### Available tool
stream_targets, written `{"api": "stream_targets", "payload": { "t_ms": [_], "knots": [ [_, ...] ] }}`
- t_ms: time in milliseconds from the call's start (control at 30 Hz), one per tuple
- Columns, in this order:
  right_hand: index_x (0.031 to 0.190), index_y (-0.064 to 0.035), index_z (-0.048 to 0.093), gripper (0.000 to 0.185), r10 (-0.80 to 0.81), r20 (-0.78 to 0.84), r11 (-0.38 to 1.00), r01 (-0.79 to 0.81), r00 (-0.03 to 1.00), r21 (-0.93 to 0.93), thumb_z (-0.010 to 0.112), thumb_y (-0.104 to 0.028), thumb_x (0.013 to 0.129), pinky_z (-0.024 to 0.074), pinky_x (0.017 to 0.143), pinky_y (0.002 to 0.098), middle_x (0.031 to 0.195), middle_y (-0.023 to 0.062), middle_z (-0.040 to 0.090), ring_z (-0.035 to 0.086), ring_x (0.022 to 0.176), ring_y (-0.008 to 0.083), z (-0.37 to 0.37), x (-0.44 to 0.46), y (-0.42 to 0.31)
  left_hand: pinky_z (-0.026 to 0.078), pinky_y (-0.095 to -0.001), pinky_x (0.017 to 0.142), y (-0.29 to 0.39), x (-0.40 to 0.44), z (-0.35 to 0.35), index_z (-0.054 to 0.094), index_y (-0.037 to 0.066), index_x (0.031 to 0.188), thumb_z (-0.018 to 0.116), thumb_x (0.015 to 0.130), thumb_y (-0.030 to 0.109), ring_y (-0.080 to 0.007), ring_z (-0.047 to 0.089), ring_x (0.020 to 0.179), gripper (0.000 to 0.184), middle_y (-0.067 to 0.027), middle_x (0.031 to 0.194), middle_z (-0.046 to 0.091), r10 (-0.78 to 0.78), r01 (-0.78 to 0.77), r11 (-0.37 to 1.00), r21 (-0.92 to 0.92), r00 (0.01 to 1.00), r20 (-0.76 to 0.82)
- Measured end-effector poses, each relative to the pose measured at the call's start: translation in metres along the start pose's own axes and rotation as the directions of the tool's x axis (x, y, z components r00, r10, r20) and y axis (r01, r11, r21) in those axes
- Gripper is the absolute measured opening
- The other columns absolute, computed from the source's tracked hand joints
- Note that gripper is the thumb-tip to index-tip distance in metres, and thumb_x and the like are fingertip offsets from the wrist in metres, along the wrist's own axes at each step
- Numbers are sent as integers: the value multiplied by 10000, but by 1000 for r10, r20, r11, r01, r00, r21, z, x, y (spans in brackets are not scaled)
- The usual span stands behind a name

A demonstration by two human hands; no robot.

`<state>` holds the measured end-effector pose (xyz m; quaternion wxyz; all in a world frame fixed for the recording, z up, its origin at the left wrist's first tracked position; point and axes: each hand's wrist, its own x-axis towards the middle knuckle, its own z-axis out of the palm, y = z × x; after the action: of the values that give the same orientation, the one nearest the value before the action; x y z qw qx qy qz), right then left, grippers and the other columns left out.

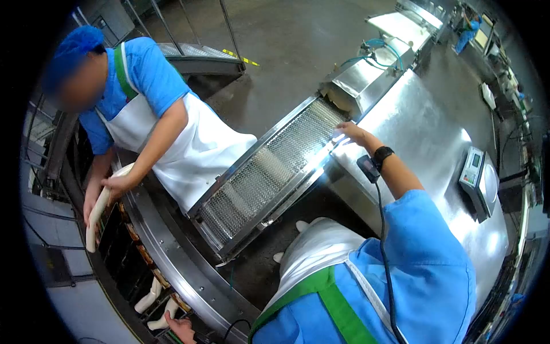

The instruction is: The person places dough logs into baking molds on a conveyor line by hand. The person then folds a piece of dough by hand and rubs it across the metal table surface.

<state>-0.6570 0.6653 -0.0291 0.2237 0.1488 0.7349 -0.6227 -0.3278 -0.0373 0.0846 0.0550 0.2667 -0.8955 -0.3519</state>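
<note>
At the bottom, my left hand (181, 328) is closed around a pale dough roll (164, 316) over the dark slots of the curved machine. Another dough roll (149, 296) lies in a slot just beside it. My right hand (354, 134) is stretched out at the side rail of the wire-mesh conveyor (252, 180), near its far end; its fingers look extended, with nothing visible in them, though glare blurs the tips. Across from me, a co-worker in a blue hair cover holds a long dough roll (101, 209) in both hands above the slots.
A curved steel rim (177, 269) runs between me and the slots. To my right stands a steel table (424, 137) with a digital scale (480, 178). A metal step with railings (200, 54) is behind the co-worker. Cables hang from both my wrists.
</note>
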Motion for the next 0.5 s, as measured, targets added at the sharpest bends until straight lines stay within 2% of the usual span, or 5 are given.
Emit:
{"api": "stream_targets", "payload": {
  "t_ms": [233, 367, 433, 467, 500],
  "knots": [
    [976, -4, 489, 296, -50, -42, 979, 41, 998, -200, 490, -223, 777, 485, 573, 287, 877, 79, 538, 563, 715, 168, -7, 31, 4, 389, -372, 660, 25, -2, 8, 272, -2, 1213, 458, 750, 145, -238, 446, 627, 520, -122, 730, 464, -249, 237, 961, -142, 965, -78],
    [853, 6, 521, 315, 164, -297, 961, -220, 941, -165, 530, -293, 756, 472, 486, 307, 798, 94, 524, 565, 625, 182, -13, 62, 15, 374, -379, 701, 52, 6, 13, 236, 40, 1231, 481, 764, 254, -246, 466, 787, 569, -172, 880, 507, -770, 702, 468, -537, 622, 142],
    [1027, -7, 459, 428, 126, -412, 991, -131, 902, 17, 554, -289, 718, 438, 654, 346, 812, 132, 541, 542, 747, 216, -8, 55, 12, 369, -382, 733, 11, 1, 8, 333, 58, 1181, 467, 782, 318, -265, 460, 871, 495, -164, 961, 503, -279, 281, 953, -113, 960, 36],
    [1024, -32, 466, 377, -311, -160, 734, 130, 937, -666, 537, -252, 725, 436, 636, 334, 837, 130, 546, 543, 754, 214, -26, 78, 43, 380, -352, 717, -11, -6, 7, 332, 43, 1173, 460, 764, 241, -246, 468, 852, 472, -159, 983, 485, -157, 153, 984, -89, 987, -39],
    [1021, -57, 474, 333, -669, 133, 29, 204, 731, -978, 519, -214, 732, 435, 619, 322, 862, 128, 551, 543, 761, 211, -44, 100, 76, 392, -321, 701, -3, -9, 16, 331, 28, 1165, 453, 747, 164, -227, 475, 834, 456, -154, 1005, 467, -143, 132, 984, -121, 986, -86]
  ]
}}
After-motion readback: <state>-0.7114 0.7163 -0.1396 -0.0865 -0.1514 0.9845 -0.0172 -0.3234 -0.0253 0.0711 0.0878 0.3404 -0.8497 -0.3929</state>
